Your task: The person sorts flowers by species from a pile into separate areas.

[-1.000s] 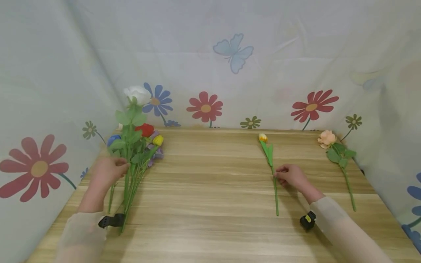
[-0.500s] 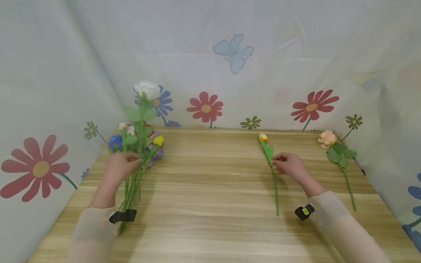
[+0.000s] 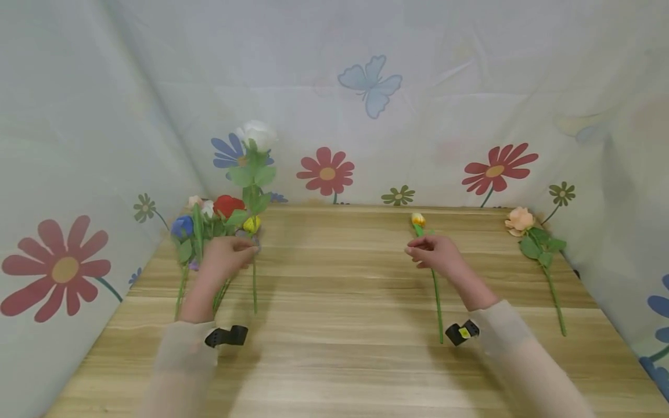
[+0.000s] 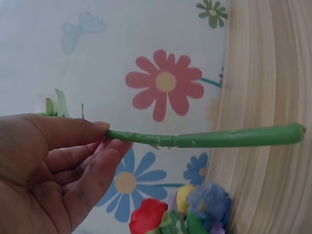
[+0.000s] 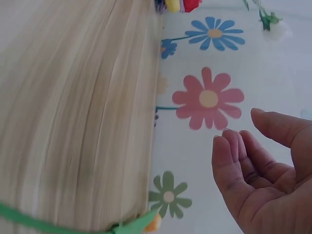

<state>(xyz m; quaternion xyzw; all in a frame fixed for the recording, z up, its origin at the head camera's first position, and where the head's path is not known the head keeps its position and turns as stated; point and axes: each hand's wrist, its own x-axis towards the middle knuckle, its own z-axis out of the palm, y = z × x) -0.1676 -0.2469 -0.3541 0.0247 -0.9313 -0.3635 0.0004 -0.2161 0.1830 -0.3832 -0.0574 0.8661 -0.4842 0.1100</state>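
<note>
My left hand (image 3: 227, 255) pinches the stem of a white rose (image 3: 257, 134) between thumb and fingertips, holding it upright above the table. In the left wrist view the cut end of its green stem (image 4: 234, 137) points right, past the fingers. Beneath and beside that hand lies a bunch of flowers, with a red rose (image 3: 228, 206), a blue flower (image 3: 182, 226) and a yellow flower (image 3: 252, 224). My right hand (image 3: 438, 254) hovers over an orange-and-white tulip (image 3: 418, 219), partly covering it. Its thumb and fingers are apart and hold nothing, as the right wrist view confirms.
A peach rose (image 3: 520, 220) with leaves lies at the right side of the wooden table (image 3: 334, 325). White cloth (image 3: 292, 75) printed with flowers and a butterfly hangs behind and on both sides.
My left hand has carried the white rose rightward, away from the bunch, and more of the bunch shows. The right hand has moved off the tulip's stem, up and left; the tulip stays put.
</note>
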